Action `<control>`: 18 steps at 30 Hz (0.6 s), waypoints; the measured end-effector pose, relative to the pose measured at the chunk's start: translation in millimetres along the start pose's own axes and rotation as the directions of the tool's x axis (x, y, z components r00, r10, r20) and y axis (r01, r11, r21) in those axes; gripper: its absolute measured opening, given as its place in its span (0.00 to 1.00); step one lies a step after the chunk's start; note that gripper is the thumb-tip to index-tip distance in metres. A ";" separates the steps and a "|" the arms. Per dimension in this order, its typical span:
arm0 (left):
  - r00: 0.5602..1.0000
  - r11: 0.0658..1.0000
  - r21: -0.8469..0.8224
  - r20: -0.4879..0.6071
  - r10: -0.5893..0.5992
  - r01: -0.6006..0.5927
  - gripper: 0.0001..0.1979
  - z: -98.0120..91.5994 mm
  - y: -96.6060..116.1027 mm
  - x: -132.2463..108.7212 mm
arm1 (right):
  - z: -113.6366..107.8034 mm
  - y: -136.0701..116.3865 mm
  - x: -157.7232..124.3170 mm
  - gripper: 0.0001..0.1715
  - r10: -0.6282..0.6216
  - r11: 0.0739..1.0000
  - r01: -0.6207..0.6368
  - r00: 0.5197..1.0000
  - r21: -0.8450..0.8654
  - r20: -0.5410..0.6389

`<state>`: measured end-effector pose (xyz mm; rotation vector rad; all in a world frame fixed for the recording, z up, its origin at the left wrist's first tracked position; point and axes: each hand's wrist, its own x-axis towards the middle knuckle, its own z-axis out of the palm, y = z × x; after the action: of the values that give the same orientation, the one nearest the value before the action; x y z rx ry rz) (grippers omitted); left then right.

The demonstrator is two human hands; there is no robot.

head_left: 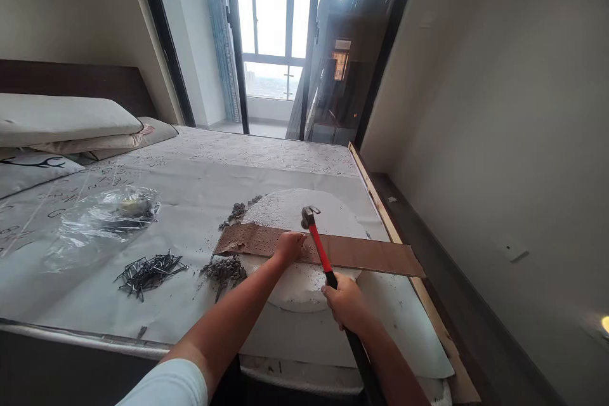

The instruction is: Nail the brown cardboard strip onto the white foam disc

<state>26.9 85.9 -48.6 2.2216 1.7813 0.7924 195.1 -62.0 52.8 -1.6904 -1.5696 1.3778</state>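
Note:
My right hand (347, 300) is wrapped round the black grip of a claw hammer (318, 241) with a red shaft. The hammer's metal head is raised near a long brown board (375, 255), just right of my left hand. My left hand (289, 247) is closed in a pinch on top of the board; what its fingers hold, if anything, is hidden. Many small holes or dots mark the board's left part. Beneath the board lies a round white foam slab (304, 203). A loose heap of nails (151, 271) is on the left.
Grey crumbled bits (223, 269) lie beside the board's left end. A clear plastic bag (102, 222) rests further left on the white-covered bed (190, 184). Pillows (66, 120) are stacked at the headboard. A wooden strip (380, 203) runs along the right edge, near the wall.

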 end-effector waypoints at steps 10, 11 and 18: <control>0.999 1.000 0.011 0.033 -0.022 0.022 0.20 -6.7 6.9 -0.8 | -0.2 -2.6 -0.8 0.07 0.023 0.999 -0.023 1.000 -0.024 -0.005; 0.999 1.000 0.015 0.039 -0.027 0.026 0.20 -6.5 6.7 -0.5 | -0.1 -3.2 -0.7 0.08 0.032 0.998 -0.032 0.999 -0.045 -0.005; 0.991 0.996 -0.032 0.108 -0.081 0.085 0.19 -13.2 12.0 -2.2 | 1.7 -1.8 0.7 0.07 0.004 1.000 -0.004 1.000 -0.031 -0.005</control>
<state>30.0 78.3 -32.6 2.1099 1.7815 0.6704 192.7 -61.4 53.3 -1.7148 -1.5932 1.3570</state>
